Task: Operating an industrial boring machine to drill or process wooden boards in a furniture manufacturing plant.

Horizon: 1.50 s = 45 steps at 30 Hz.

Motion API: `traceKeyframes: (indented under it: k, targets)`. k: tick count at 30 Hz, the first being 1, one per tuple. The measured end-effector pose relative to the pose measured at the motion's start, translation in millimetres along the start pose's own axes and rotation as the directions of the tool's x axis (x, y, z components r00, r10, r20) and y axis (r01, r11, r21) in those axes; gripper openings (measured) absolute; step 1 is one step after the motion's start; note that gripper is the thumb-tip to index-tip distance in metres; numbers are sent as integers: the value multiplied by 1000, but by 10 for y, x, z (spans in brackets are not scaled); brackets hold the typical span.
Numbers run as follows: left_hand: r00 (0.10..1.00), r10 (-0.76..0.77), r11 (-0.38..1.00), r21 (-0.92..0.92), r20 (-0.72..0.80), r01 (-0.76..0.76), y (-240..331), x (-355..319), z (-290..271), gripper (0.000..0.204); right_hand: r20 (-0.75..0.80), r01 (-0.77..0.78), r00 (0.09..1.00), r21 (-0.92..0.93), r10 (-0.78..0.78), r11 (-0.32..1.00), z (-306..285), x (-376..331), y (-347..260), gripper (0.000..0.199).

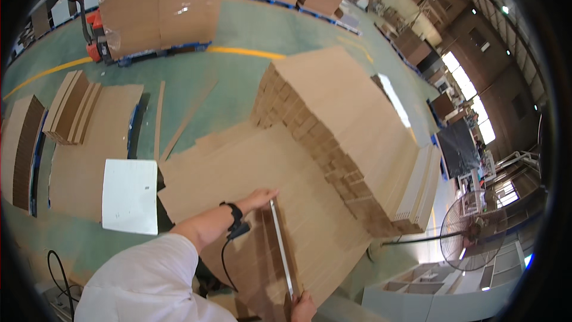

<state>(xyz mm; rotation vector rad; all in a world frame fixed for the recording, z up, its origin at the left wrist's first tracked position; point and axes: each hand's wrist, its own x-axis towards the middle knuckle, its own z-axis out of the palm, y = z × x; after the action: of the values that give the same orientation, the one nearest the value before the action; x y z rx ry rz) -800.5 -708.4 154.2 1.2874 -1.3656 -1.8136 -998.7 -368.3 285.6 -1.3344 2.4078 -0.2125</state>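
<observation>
The white sleeve [143, 280] of the person is nearest, low in the view. From it the left hand [257, 198] reaches forward and lies flat, fingers together, at the far end of a long metal ruler [282, 247]. The right hand [304, 308] is at the near end, close to the body; whether it grips, I cannot tell. The ruler lies on the flat cardboard sheets [238, 167], its long axis running away from the person, one hand at each end. A tall stack of cardboard [351, 125] stands just to the right.
</observation>
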Motion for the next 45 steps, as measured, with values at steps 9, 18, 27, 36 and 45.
traceKeyframes:
  k: [9, 18, 27, 36, 45]
  targets:
    - [999, -48, 995, 85, 21, 46, 242, -159, 16, 51, -22, 15, 1000, 186, -12, 982, 459, 35, 580, 43]
    - [998, -26, 999, -45, 57, 29, 151, -110, -53, 40, -17, 27, 1000, 126, -25, 992, 275, -53, 293, 44]
    - [999, -45, 990, -129, 28, 49, 257, -201, 161, 24, -79, 33, 996, -145, -45, 989, 139, -155, 129, 42]
    - [993, -47, 999, -10, 106, 48, 239, -39, 86, 29, -436, -69, 900, -163, -9, 984, 261, -38, 597, 13]
    - [995, -30, 993, 115, 96, 18, 279, -232, 96, 31, -353, -163, 927, -80, 125, 983, 439, -337, 515, 22]
